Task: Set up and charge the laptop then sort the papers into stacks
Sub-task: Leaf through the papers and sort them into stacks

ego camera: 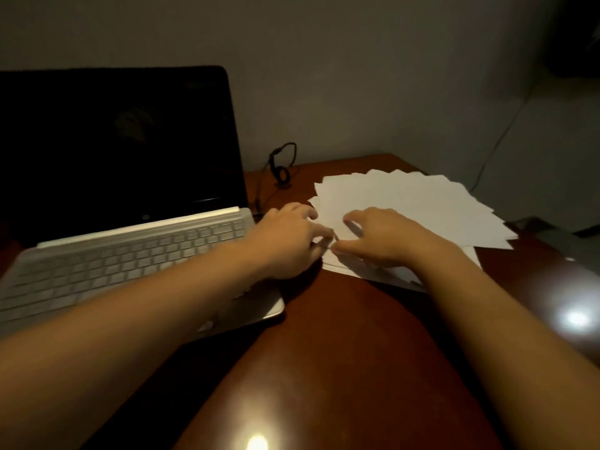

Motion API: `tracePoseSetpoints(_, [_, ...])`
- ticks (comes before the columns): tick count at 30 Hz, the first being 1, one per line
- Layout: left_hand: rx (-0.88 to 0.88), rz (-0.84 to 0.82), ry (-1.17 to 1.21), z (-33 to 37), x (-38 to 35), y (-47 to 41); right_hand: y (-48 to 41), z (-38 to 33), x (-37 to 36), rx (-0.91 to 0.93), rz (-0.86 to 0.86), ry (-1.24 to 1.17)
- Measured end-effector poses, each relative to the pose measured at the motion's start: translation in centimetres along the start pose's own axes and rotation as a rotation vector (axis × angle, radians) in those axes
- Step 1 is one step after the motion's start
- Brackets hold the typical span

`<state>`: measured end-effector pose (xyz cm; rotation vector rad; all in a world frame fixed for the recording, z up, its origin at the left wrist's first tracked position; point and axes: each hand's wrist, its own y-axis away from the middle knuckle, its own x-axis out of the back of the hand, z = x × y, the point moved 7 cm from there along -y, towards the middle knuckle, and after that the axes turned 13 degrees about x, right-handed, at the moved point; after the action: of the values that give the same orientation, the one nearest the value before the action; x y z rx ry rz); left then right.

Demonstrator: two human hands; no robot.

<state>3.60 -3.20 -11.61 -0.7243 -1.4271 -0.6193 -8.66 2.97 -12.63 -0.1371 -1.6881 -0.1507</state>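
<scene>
Working from the head view, I find both hands at the near left corner of the papers [422, 203], which lie fanned on the right half of the table [341, 336], just beside the open laptop [130, 254].

Hand state:
- Left hand [285, 241]: fingers curled at the edge of the fan, apparently pinching a sheet corner. Motion blur limits certainty.
- Right hand [386, 245]: fingers arched, tips down on the top sheet. I cannot tell whether it grips anything.

Hazards, as I judge them:
- Sheets overlap closely, so a pinch may lift several at once and spoil the sort.
- The far right of the fan lies near the table edge. A sideways drag could push sheets off.
- The left forearm crosses the laptop's front corner. A sweep could shift the laptop and strain the cable [282, 164] behind it. Its plug is not visible, and the screen is dark, so charging is unconfirmed.

Count:
- Laptop: one.
- Cable: one.
- Papers: one fan, many sheets, too overlapped to number.
- Sorted stacks: none visible.
</scene>
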Motion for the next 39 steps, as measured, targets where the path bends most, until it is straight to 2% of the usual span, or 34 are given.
tracePoseSetpoints(5, [0.104,0.063,0.048,0.5,-0.4,-2.5,0.3,-0.1,1.0,0.085,0.072,-0.13])
tracePoseSetpoints(8, [0.192,0.069,0.163,0.8,-0.4,-3.3,0.7,0.4,1.6,0.092,0.088,-0.157])
tracePoseSetpoints(14, [0.216,0.079,0.421,1.7,0.3,-3.9,1.0,3.3,3.2,-0.136,0.268,-0.163])
tracePoseSetpoints(16, [0.289,-0.032,0.729,1.9,0.2,-3.6,1.0,3.5,3.2,-0.162,0.275,-0.187])
tracePoseSetpoints(19, [0.42,-0.389,1.307,3.3,-0.6,-2.3,1.2,2.5,3.3,-0.128,0.279,-0.28])
tracePoseSetpoints(20, [0.425,-0.478,1.444,4.0,-0.7,-2.0,1.3,2.0,3.5,-0.108,0.287,-0.316])
tracePoseSetpoints(22, [0.436,-0.541,1.58,4.5,-0.4,-1.4,1.5,1.0,3.7,-0.073,0.32,-0.423])
tracePoseSetpoints(24, [0.471,-0.513,1.612,4.0,-0.1,-0.9,1.6,0.4,3.6,-0.087,0.33,-0.563])
tracePoseSetpoints(28, [0.51,-0.531,1.659,2.2,-0.3,0.3,1.8,-1.1,2.5,-0.103,0.203,-0.789])
tracePoseSetpoints(31, [0.556,-0.459,1.642,0.3,-0.2,1.8,2.0,-2.9,1.7,-0.061,0.153,-0.939])
tracePoseSetpoints(34, [0.628,-0.294,1.546,-2.6,-0.1,3.6,1.6,-5.5,1.6,0.028,0.171,-0.871])
tracePoseSetpoints(39, [0.676,-0.11,1.473,-8.3,2.4,7.6,1.1,-10.7,3.1,0.221,0.25,-0.599])
